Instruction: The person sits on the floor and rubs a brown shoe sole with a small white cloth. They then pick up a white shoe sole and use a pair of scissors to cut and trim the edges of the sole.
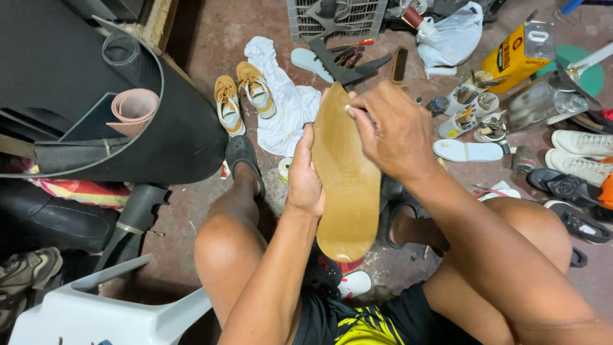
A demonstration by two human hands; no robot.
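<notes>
A tan shoe sole (348, 185), long and flat, stands on end between my knees with its underside toward me. My left hand (304, 177) grips its left edge at mid-length. My right hand (388, 128) is closed near the sole's upper right edge, pinching a small pale thing against it; what it is I cannot tell. Below the sole a red and white shoe (348, 276) lies on the floor.
Rolled black and pink rubber sheets (131, 105) fill the left. A pair of tan sneakers (242, 96) and a white cloth (287, 108) lie ahead. A yellow can (517, 54), small tins, white shoes (584, 153) and black sandals (565, 185) crowd the right. A white plastic chair (108, 306) stands lower left.
</notes>
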